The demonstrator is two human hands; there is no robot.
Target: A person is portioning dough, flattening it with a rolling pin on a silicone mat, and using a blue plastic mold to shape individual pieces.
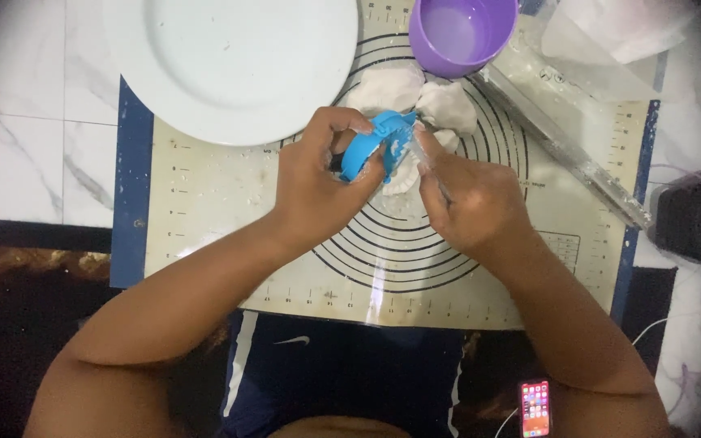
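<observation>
My left hand point(318, 182) grips a blue plastic dumpling press point(379, 142), held partly folded above a cream baking mat point(229, 235) printed with dark concentric rings. My right hand point(468, 199) pinches at the press's right edge, where a bit of white dough point(406, 170) shows between the two hands. Whether the right fingers hold a small tool is unclear. Two lumps of white dough point(415, 93) lie on the mat just beyond the press.
A large white plate point(229, 65) rests at the mat's far left. A purple bowl point(460, 32) stands at the far edge, a clear rolling pin point(565, 146) lies diagonally on the right. A phone point(535, 407) lies near my right elbow.
</observation>
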